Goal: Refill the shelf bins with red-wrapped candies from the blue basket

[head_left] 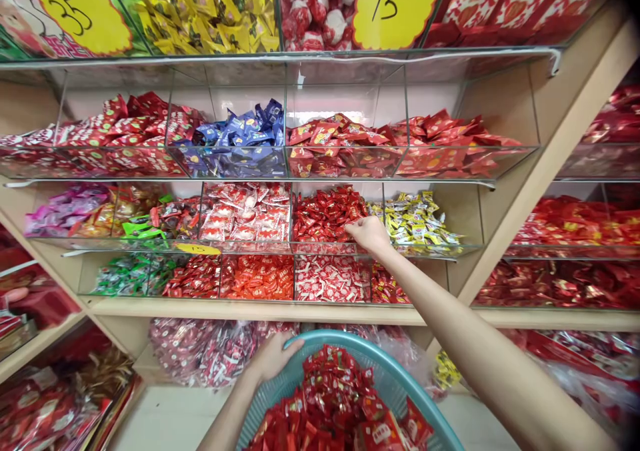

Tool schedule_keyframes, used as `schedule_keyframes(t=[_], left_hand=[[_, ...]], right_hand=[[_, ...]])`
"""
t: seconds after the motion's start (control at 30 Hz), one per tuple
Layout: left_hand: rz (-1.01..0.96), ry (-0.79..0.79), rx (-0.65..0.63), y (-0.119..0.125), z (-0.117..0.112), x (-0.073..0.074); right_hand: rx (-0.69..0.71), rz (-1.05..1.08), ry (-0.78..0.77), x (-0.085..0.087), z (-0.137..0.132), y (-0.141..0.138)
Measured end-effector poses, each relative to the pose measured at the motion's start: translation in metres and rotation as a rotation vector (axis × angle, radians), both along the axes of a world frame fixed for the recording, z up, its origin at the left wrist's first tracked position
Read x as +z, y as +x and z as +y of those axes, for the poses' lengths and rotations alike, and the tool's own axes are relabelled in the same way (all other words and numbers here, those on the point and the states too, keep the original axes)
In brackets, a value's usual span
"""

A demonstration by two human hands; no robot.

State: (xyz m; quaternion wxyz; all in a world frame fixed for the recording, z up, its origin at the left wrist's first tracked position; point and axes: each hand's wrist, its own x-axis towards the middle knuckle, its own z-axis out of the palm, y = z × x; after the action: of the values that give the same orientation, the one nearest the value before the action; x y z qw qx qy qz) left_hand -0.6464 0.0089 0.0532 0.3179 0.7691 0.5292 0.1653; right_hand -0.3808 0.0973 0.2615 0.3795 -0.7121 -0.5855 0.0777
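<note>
A round teal plastic basket with a thick rim point(386, 359) is lying nearest, and a heap of glossy red-wrapped candies point(330, 398) is filling much of it. Ahead, a pale wooden shelving unit point(565, 111) is holding rows of clear-fronted bins. Second row from the bottom, a clear plastic bin point(320, 247) is carrying small, shiny dark-red candies point(325, 212), with yellow-and-white wrapped candies point(417, 221) sitting just right and red-and-white packets point(245, 214) just left. The left hand point(273, 358) is clamping the basket's far left rim, thumb over the edge; the right hand point(370, 233) is resting by the bin's right front corner, fingertips drawn together at the dark-red candies, though whether they are pinching one I cannot tell. The loaded basket is probably weighing fairly heavy and flexing slightly, its rim offering the surest hold. Each candy is likely feeling light, firm and slippery in its film, suiting a pinch across the middle.
</note>
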Motion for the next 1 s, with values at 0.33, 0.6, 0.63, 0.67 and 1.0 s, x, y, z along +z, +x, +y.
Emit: schedule_keyframes(t=[0.33,0.6,0.63,0.67,1.0], left_hand=[[0.019,0.020,-0.011,-0.002,0.000,-0.002],[0.036,0.015,-0.005,0.000,0.002,-0.006],[0.033,0.020,-0.011,0.000,0.002,-0.006],[0.029,0.025,-0.015,0.001,0.001,-0.006],[0.030,0.016,-0.018,0.001,0.000,0.000]], right_hand=[[0.186,0.691,0.414,-0.006,-0.029,0.009],[0.761,0.379,-0.133,-0.114,-0.117,-0.003],[0.802,0.314,-0.220,-0.133,-0.123,-0.004],[0.821,0.246,-0.276,-0.150,-0.127,-0.004],[0.953,0.065,-0.415,-0.192,-0.133,0.007]])
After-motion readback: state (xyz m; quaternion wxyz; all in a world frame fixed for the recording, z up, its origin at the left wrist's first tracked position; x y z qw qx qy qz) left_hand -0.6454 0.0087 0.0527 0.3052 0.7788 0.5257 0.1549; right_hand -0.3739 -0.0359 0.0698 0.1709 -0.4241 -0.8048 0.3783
